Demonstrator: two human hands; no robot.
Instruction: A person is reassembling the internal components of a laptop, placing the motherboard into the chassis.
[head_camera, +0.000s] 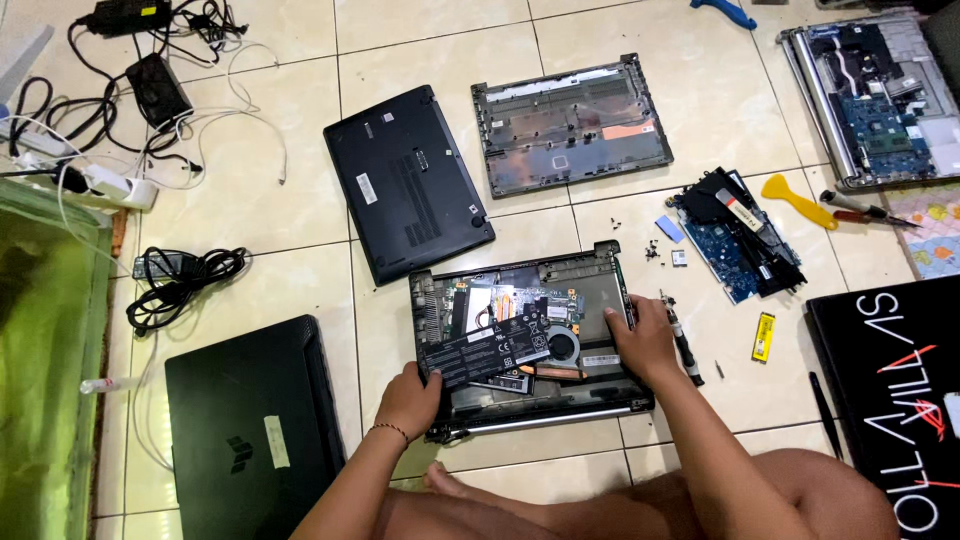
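Left hand (408, 398) closed on near-left corner of flat black battery (487, 354), which is held tilted over opened laptop base (590, 283) on tiled floor (280, 290). Right hand (640, 335) laid on right edge of base, fingers curled over rim. Screwdriver (685, 345) lying just right of base. Closed black laptop (252, 430) seen near left. Farther: overturned black laptop (405, 180), grey bottom cover (570, 125), blue circuit board (735, 235) far right.
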